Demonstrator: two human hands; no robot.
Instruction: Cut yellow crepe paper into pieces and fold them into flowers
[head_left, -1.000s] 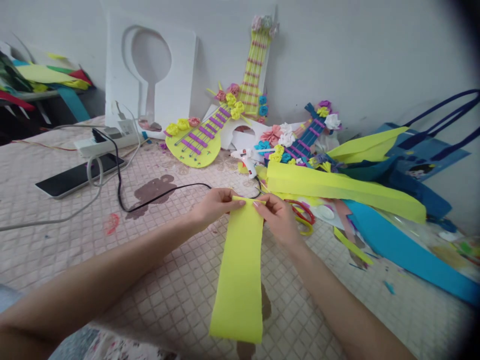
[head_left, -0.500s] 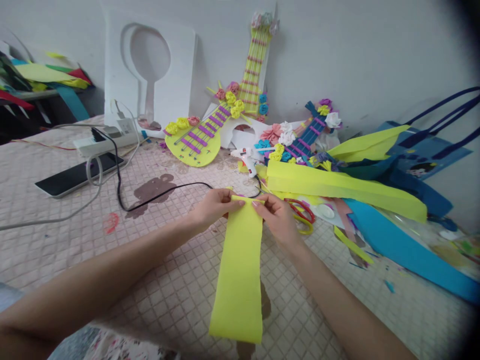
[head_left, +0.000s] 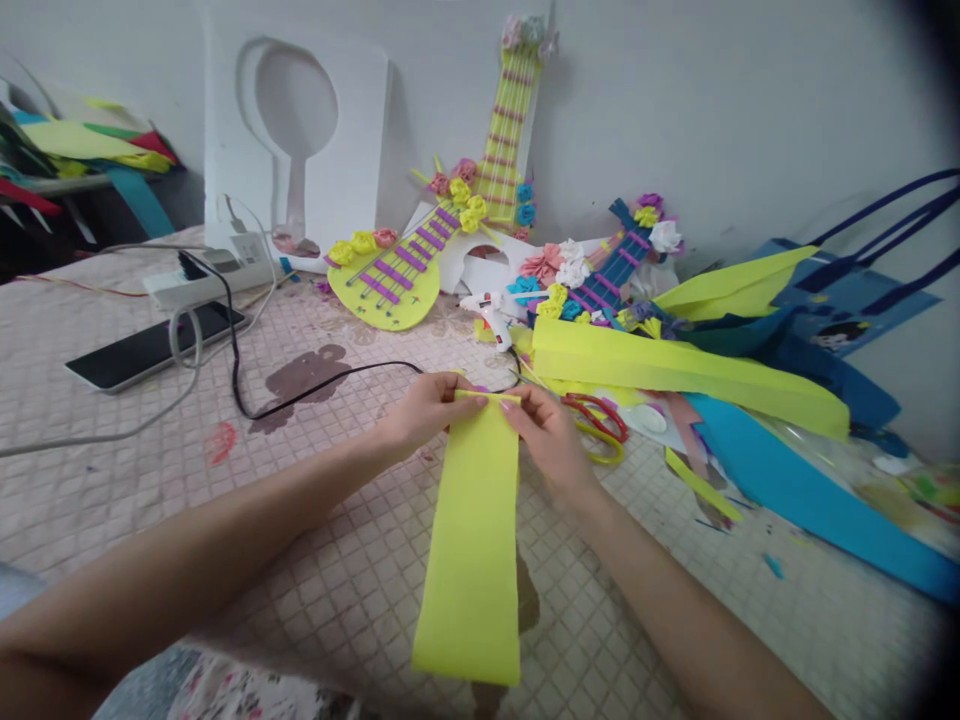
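A long strip of yellow crepe paper [head_left: 472, 540] hangs down toward me over the quilted table cover. My left hand [head_left: 435, 408] pinches its far left corner between thumb and fingers. At the far right corner, my right hand [head_left: 547, 430] grips the same edge, thumb on top. Both thumbs lie close together along the strip's top edge. Just right of my right hand are scissors [head_left: 600, 425] with red and yellow handles. Beyond the hands lies a white glue gun [head_left: 491, 318], its black cord running left.
Behind stand paper guitars, one yellow [head_left: 390, 285] and one blue [head_left: 611, 270], decorated with paper flowers. Yellow crepe paper [head_left: 690, 370] and blue crepe paper [head_left: 810, 490] lie at right. A tablet-like black device [head_left: 154, 345] and a power strip [head_left: 210, 275] are at left.
Both hands still hold the strip's far edge, with almost no movement between them. The whole view has shifted very slightly.
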